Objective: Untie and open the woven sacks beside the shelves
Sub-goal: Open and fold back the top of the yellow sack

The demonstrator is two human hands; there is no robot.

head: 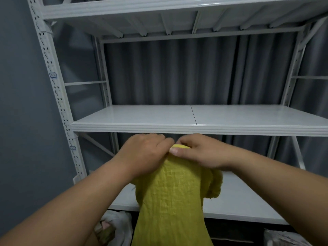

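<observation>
**Yellow sack's neck being worked, not yet open**

At 6 o'clock before the shelves, the yellow sack stands gathered. Left hand and right hand pinch its top; the tie is hidden. Opening remains.

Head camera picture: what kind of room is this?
Probably a storeroom: tall white metal shelves stand against a grey curtain, and both hands grip a yellow woven sack.
</observation>
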